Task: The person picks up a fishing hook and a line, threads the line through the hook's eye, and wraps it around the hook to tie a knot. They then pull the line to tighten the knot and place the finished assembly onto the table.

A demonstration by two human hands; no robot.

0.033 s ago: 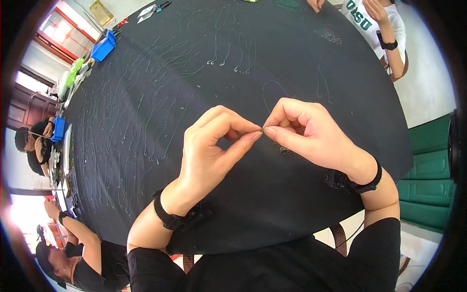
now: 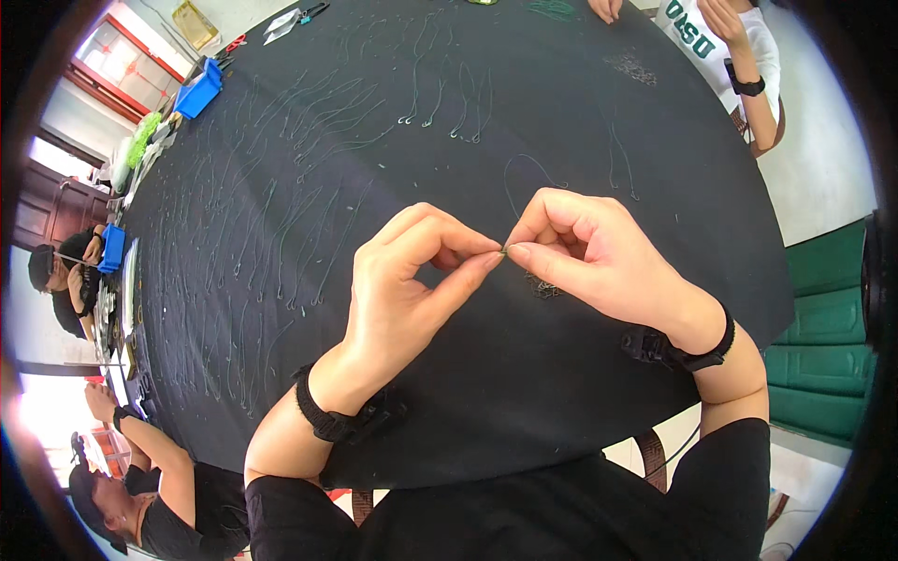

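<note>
Above the near part of the black-covered table, my left hand point(image 2: 402, 280) and my right hand point(image 2: 599, 252) meet fingertip to fingertip. Each pinches thumb against forefinger on a thin dark green fishing line point(image 2: 506, 178), which curves up behind my right hand to a small end by its knuckles. A tiny greenish bit shows between the fingertips; whether it is a knot or a hook's shank is too small to tell. Partly covered by my right hand is a small pile of fishing hooks point(image 2: 544, 287). Many tied hooks on lines point(image 2: 304, 215) lie across the cloth to the left.
More hooks on lines point(image 2: 458, 103) lie farther back, with another hook pile point(image 2: 632, 69) and a green line bundle point(image 2: 550, 9). Blue bins point(image 2: 199, 89) stand along the left edge. Co-workers sit at the left; another person's hand point(image 2: 608, 9) rests at the far right edge.
</note>
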